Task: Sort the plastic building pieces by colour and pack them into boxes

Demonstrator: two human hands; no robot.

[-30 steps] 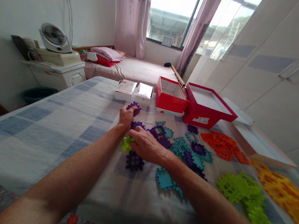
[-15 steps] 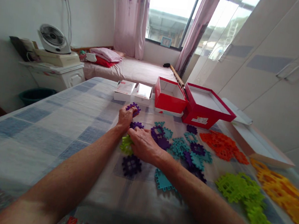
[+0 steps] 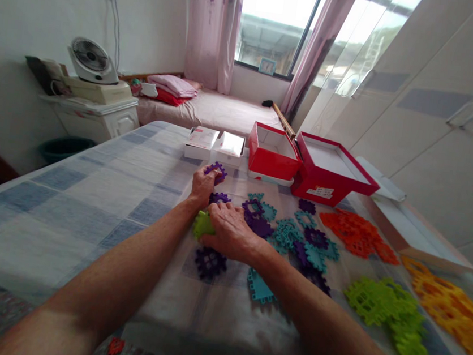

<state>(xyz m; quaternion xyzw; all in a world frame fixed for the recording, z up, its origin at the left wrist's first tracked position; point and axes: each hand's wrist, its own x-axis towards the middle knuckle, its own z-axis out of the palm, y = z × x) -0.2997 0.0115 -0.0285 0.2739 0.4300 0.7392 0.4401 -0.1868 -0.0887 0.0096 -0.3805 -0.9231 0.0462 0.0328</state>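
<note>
My left hand (image 3: 203, 184) is closed on a purple toothed piece (image 3: 215, 172), raised over the checked tablecloth. To the right and nearer me, my right hand (image 3: 230, 231) has its fingers wrapped around the edge of a green piece (image 3: 202, 225). Another purple piece (image 3: 220, 199) shows between the two hands, partly covered by the right fingers. Below the green piece lies a dark purple piece (image 3: 210, 263). Several turquoise pieces (image 3: 287, 234) and purple ones are spread right of my right hand.
White boxes (image 3: 198, 151) and two red boxes (image 3: 273, 162) stand at the back. Piles of orange-red (image 3: 358, 234), green (image 3: 380, 302) and yellow pieces (image 3: 453, 302) lie at the right, beside a long pale tray (image 3: 421, 238). One red piece (image 3: 116, 346) is on the floor.
The view has shifted slightly. My right hand has turned the green piece, which now shows a flatter, broader face. My left hand still holds the purple piece.
</note>
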